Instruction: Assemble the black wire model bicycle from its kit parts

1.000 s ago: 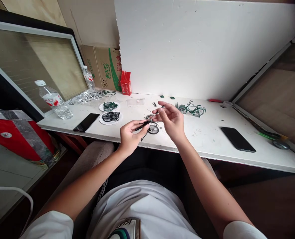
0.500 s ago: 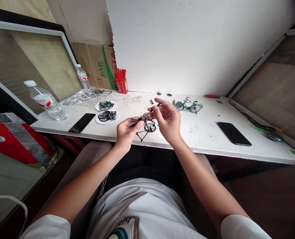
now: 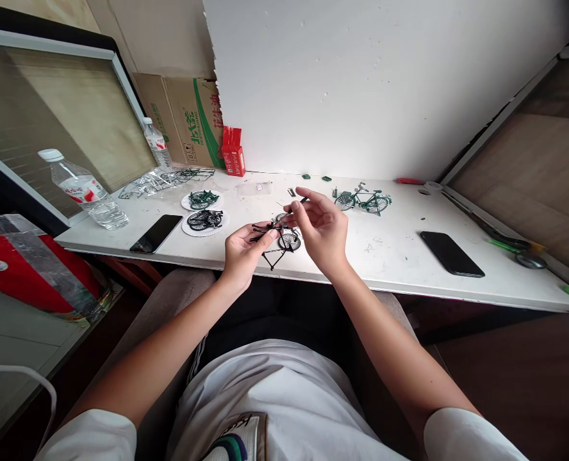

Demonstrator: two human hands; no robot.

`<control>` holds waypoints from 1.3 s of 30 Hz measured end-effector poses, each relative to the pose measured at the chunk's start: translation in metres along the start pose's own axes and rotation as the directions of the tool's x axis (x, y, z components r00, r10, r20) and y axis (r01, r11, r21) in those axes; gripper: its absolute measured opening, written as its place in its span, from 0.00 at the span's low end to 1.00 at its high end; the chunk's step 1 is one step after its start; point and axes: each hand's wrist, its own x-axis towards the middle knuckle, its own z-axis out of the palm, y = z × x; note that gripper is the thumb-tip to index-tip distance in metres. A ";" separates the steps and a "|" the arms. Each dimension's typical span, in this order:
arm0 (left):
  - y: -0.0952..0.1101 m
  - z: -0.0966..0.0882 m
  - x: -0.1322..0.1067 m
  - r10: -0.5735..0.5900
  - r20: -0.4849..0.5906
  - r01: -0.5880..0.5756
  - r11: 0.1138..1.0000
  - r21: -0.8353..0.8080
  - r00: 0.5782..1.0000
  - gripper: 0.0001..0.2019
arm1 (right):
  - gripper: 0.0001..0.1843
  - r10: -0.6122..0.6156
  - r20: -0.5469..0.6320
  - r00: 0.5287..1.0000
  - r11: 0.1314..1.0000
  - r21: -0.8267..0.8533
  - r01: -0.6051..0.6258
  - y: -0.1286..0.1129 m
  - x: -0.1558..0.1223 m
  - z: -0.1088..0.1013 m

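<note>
My left hand (image 3: pixel 243 251) pinches a small black model bicycle frame (image 3: pixel 273 242) just above the near edge of the white table (image 3: pixel 400 269). My right hand (image 3: pixel 320 227) is closed on a thin black rod-like tool (image 3: pixel 298 205), its tip at the frame. A small black wheel (image 3: pixel 289 241) hangs on the frame between my hands. A finished green model bicycle (image 3: pixel 362 200) stands on the table beyond my right hand.
Two white dishes of parts (image 3: pixel 204 221) and a black phone (image 3: pixel 156 233) lie to the left. A second black phone (image 3: pixel 452 253) lies right. Water bottles (image 3: pixel 81 191), a cardboard box (image 3: pixel 188 121), a red carton (image 3: pixel 233 152) and plastic part frames (image 3: pixel 162 181) stand at the back left.
The view has shifted slightly, and my hands have drawn closer together. The black frame has turned in my left hand so its triangle now hangs below my fingers.
</note>
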 end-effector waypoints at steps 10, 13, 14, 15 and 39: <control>-0.003 0.000 0.001 0.010 0.011 -0.010 1.000 0.002 1.000 0.18 | 0.29 0.040 -0.013 0.999 0.999 0.007 -0.040 0.000 0.000 -0.001; -0.003 0.000 0.001 0.006 0.010 -0.006 1.000 0.002 1.000 0.18 | 0.30 0.035 0.001 0.999 0.999 -0.003 -0.035 0.000 0.000 -0.001; -0.004 0.000 0.001 0.003 0.008 -0.003 1.000 0.004 1.000 0.18 | 0.30 0.032 0.005 0.999 0.999 -0.008 -0.032 0.000 0.000 -0.001; -0.004 0.000 0.001 0.001 0.008 -0.001 1.000 0.006 1.000 0.19 | 0.29 0.032 0.008 0.999 0.999 -0.013 -0.031 0.000 0.000 -0.001; -0.004 -0.003 0.003 -0.054 0.024 0.053 0.998 0.018 0.998 0.20 | 0.30 0.045 0.057 0.997 0.997 -0.063 -0.042 -0.002 0.000 -0.003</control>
